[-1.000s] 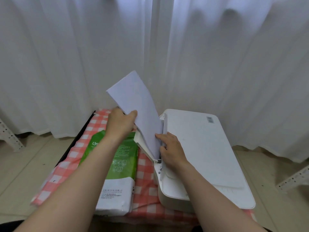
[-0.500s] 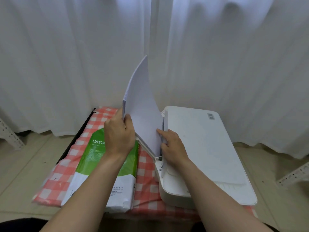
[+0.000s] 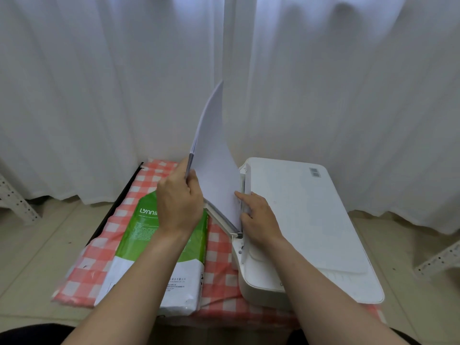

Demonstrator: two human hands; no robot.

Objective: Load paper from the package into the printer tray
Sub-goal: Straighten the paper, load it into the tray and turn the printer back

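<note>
My left hand (image 3: 179, 202) pinches the near edge of the paper stack (image 3: 214, 170), thumb in front, fingers behind. My right hand (image 3: 258, 217) rests loose, unclenched, steadying the stack's foot where it stands in the rear tray (image 3: 221, 220) of the printer (image 3: 306, 220). The sheets are light, floppy and bowing, so I judge a low edge grip best. The green package (image 3: 159, 245) lies alongside.

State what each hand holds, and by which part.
The left hand grips the paper stack by its left edge, near the lower end. The right hand holds nothing; it rests on the printer, fingertips against the paper.
</note>
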